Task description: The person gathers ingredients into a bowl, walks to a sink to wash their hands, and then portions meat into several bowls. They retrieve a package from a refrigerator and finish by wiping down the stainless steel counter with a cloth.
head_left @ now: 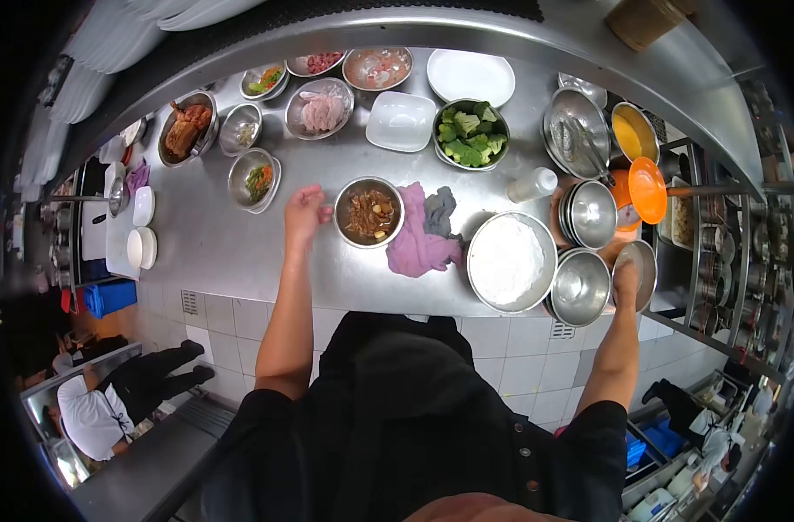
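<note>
My left hand [305,211] rests on the steel counter [223,252] with fingers curled, right beside a metal bowl of brown chopped food [369,213]; nothing shows in it. My right hand [626,275] grips the rim of a small empty metal bowl [642,277] at the counter's right end. A larger empty steel bowl [579,287] sits just left of that hand. A pink and grey cloth [421,235] lies next to the brown-food bowl, and a big bowl of white powder [510,261] stands to its right.
Further back stand a bowl of broccoli [471,133], a white square dish [400,121], a white plate [471,76], bowls of raw meat [320,109] and vegetables [254,179], stacked bowls [588,213] and an orange lid [647,190]. Other people stand at lower left and lower right.
</note>
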